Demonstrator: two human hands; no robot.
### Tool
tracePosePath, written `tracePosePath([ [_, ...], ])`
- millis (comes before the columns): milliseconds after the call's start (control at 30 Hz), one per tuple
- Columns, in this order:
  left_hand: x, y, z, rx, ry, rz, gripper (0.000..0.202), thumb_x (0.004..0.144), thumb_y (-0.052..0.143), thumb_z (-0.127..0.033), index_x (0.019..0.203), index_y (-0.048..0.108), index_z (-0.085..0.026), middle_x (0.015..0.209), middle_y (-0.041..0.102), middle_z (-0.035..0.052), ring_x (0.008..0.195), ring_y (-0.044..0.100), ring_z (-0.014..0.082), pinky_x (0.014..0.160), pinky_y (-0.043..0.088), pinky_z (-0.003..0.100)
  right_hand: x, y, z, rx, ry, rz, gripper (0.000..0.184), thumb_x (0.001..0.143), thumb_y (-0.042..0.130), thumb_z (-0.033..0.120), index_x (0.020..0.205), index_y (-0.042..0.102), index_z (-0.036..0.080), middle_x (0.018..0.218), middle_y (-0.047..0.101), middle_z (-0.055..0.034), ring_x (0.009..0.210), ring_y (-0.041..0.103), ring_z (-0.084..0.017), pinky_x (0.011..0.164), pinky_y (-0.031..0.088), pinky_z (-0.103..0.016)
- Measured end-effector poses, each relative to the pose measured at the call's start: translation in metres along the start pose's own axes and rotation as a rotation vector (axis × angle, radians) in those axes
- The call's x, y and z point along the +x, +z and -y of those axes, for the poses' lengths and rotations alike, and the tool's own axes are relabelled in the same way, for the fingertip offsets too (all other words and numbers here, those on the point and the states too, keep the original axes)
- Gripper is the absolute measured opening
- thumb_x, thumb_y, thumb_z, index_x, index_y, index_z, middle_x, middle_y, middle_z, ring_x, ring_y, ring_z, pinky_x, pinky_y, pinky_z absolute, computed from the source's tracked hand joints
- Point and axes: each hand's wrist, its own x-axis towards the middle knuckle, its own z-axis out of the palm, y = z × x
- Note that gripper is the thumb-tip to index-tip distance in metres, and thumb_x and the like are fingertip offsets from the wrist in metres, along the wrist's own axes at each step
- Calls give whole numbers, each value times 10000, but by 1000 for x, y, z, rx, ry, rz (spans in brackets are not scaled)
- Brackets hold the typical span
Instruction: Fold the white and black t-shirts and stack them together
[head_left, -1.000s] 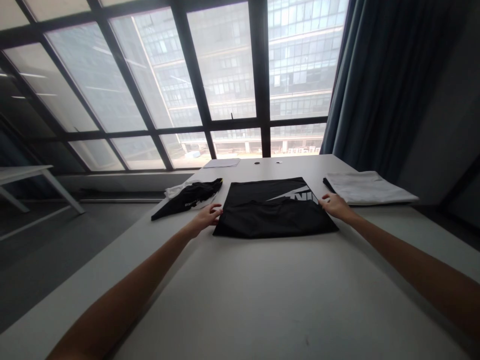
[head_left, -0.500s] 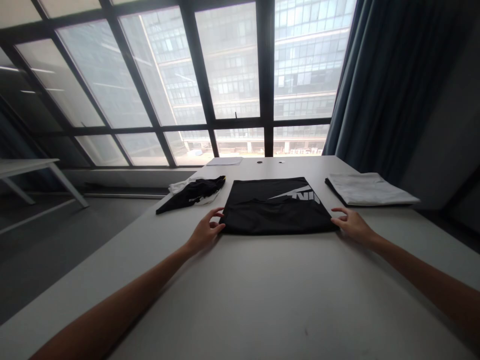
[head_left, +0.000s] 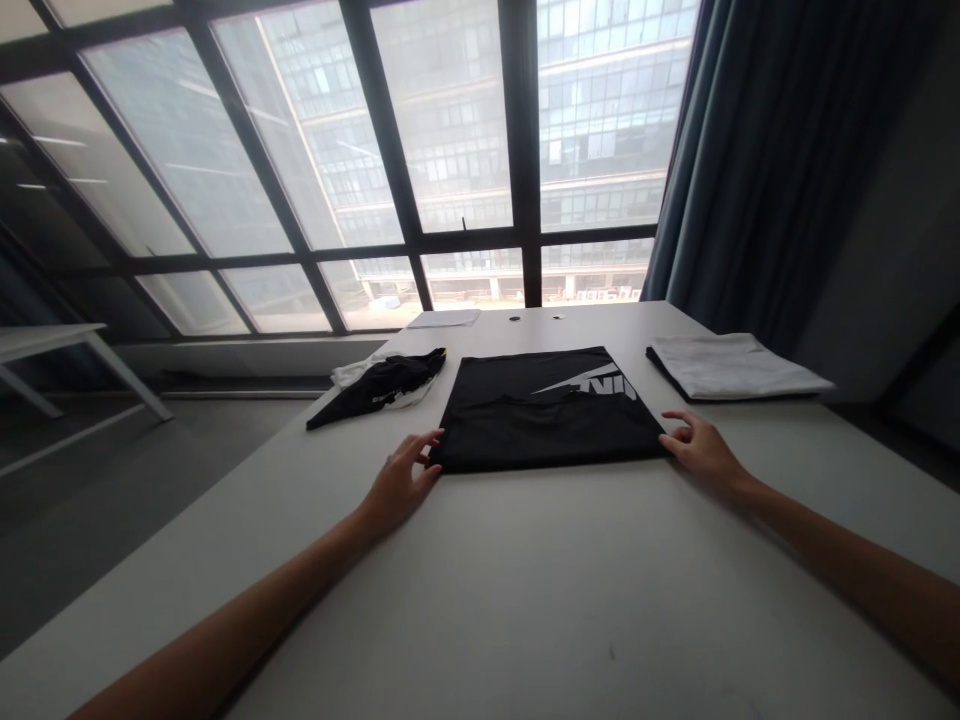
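Observation:
A folded black shirt point(head_left: 547, 410) with a white logo lies flat in the middle of the white table point(head_left: 525, 580). My left hand point(head_left: 401, 480) rests at its near left corner, fingers stretched out and apart, fingertips touching the cloth edge. My right hand point(head_left: 697, 448) sits at the near right corner, fingers spread, thumb and fingertips against the shirt's edge. Neither hand holds anything.
A crumpled black garment point(head_left: 379, 388) over some white cloth lies at the table's left edge. A folded white garment point(head_left: 731, 365) lies at the right. A sheet of paper point(head_left: 444, 318) and two small dark items sit at the far edge, by the window. Another table point(head_left: 45, 340) stands far left.
Both hands slid from the shirt's sides toward me to its near corners, and the fingers opened out. The shirt stays flat in place.

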Motion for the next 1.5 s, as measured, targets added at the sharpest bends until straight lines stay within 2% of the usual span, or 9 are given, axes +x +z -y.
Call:
tracePosePath([
  [67,-2,1,-2,38,0,-28,473,891,597,-381,1345,571,-247,1189,629,91,907,670,226,903,537,414,0,2,-3,-17,-20,-21,516,769,614,342,1241,605,134,643,635,15,573,578,-177,587,431,-289],
  [200,0,4,-3,-29,-69,-61,461,868,595,-400,1286,590,-206,1122,654,81,806,676,207,806,565,376,-2,4,-9,-84,-45,-84,456,767,606,321,1184,630,138,716,664,-13,647,619,-189,651,454,-294],
  [400,5,7,-8,77,-8,-58,310,816,568,-309,1085,667,-190,1112,647,77,781,662,193,794,548,350,-2,7,-14,-177,-76,-120,372,777,591,295,1120,650,164,716,656,-7,656,614,-188,656,439,-290],
  [500,6,10,-10,91,-29,-70,296,809,552,-292,1062,671,-197,1082,653,70,782,658,198,799,545,353,0,9,-16,-186,-93,-139,351,791,592,309,1110,652,174,735,663,-11,668,615,-190,665,438,-291],
  [667,9,12,-5,56,-49,-74,312,827,596,-353,1090,656,-197,1146,644,79,797,655,201,808,551,360,6,11,-19,-192,-105,-157,331,797,599,308,1093,660,174,726,655,-8,668,614,-190,665,433,-289],
  [900,13,14,0,117,-51,-15,379,808,579,-328,1159,637,-197,1165,612,84,773,637,188,805,548,355,8,15,-14,-324,-59,-137,281,808,612,246,1079,661,190,740,662,-3,672,607,-175,641,399,-266],
  [1167,45,10,3,148,-130,53,456,737,640,-338,1160,673,-171,1117,613,103,715,616,183,755,535,348,10,14,-10,-476,-115,-130,282,858,589,241,1128,650,185,768,665,-13,690,600,-182,643,367,-277],
  [1367,47,7,-2,-94,-220,84,514,758,673,-434,1216,648,-201,1159,652,91,771,630,185,673,513,295,11,13,-15,-387,-147,-132,299,857,560,276,1131,646,192,755,673,-13,691,622,-195,647,396,-283],
  [1500,34,0,-5,-312,-219,147,810,760,733,-442,1487,426,-263,1378,543,122,716,603,113,697,511,285,9,11,-17,-250,-126,-129,323,833,569,303,1119,656,180,773,691,-32,693,634,-203,669,440,-296],
])
